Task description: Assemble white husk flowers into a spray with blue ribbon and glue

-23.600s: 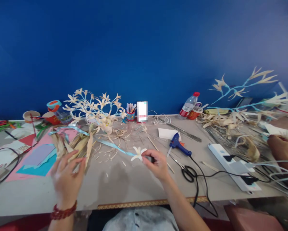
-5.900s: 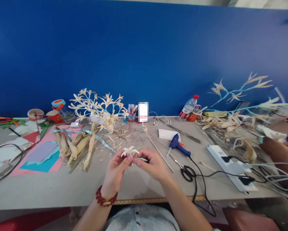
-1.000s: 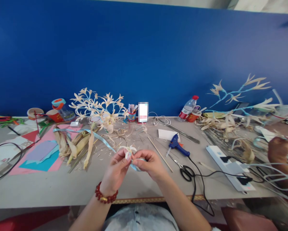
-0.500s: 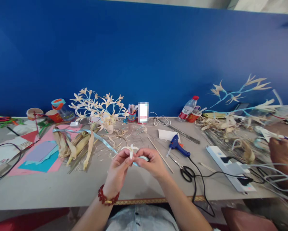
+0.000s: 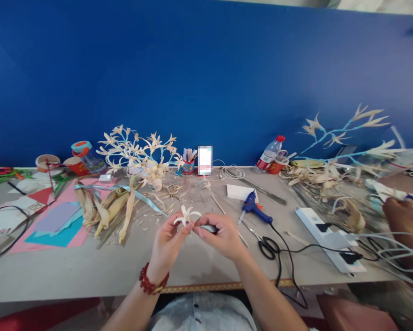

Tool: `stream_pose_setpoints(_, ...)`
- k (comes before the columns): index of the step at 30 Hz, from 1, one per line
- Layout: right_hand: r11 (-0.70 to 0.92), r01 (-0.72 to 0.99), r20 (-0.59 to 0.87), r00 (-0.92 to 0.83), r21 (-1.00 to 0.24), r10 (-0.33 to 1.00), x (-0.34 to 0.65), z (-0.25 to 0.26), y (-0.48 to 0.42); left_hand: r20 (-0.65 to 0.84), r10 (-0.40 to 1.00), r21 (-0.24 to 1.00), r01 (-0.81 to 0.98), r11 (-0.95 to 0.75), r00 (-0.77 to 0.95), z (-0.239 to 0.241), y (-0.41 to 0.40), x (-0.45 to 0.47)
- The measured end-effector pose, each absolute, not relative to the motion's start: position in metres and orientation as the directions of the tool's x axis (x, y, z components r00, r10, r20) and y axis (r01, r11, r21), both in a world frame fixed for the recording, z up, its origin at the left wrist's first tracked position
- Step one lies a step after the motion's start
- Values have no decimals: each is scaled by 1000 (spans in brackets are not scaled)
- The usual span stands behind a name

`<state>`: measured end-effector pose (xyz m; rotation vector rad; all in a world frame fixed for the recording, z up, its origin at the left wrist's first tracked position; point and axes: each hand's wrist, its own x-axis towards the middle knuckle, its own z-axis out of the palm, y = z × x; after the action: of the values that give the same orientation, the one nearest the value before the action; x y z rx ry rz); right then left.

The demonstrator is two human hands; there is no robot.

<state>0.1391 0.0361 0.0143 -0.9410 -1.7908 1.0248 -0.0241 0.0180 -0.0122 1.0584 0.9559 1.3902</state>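
My left hand (image 5: 170,234) pinches a small cream flower (image 5: 186,215) made of pale, husk-like petals, holding it just above the table's near half. Its petals spread upward and outward over my fingertips. Close beside it, my right hand (image 5: 220,233) is closed at the flower's base, thumb against fingers, with a pale blue-grey strip showing between them. A light blue ribbon (image 5: 146,199) runs from the dried husks (image 5: 113,209) on the left towards my left hand, where its end disappears from sight.
A vase of finished husk flowers (image 5: 154,154) stands behind. On the right lie a blue glue gun (image 5: 254,208), black-handled scissors (image 5: 268,248) and a white power strip (image 5: 330,241) with cords. Another person's hand (image 5: 401,215) works at the far right. Coloured paper (image 5: 51,234) lies left.
The flower has turned, so its petals now fan open more clearly above my fingers. My right-hand fingers have shifted slightly at its base, and less blue shows below them.
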Motion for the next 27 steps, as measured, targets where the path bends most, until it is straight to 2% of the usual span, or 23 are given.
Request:
stream_pose_setpoints(8,70,-78,98,-454,-995,885,141,7,43,63,971,880,-472,54,229,3,21,-29)
stream_pose_setpoints(12,-160,-253,-4,-524,-954,852,133,3,42,69,953,839,-533,105,295,3,21,-30)
stream_pose_setpoints(15,-234,-315,-31,-536,-920,844,128,1,39,84,944,824,-555,115,320,1,21,-30)
stream_pose_setpoints(19,-205,-311,-18,-512,-928,859,125,-2,38,91,945,827,-552,104,314,1,22,-31)
stream_pose_setpoints(21,-135,-298,26,-478,-945,878,126,-3,38,90,953,825,-558,92,289,1,21,-29)
stream_pose_setpoints(23,1,-251,107,-412,-968,905,127,-2,39,82,969,821,-567,67,233,-1,21,-26)
stream_pose_setpoints(27,295,2,280,-307,-956,910,131,8,37,38,997,821,-571,7,66,-6,18,-20)
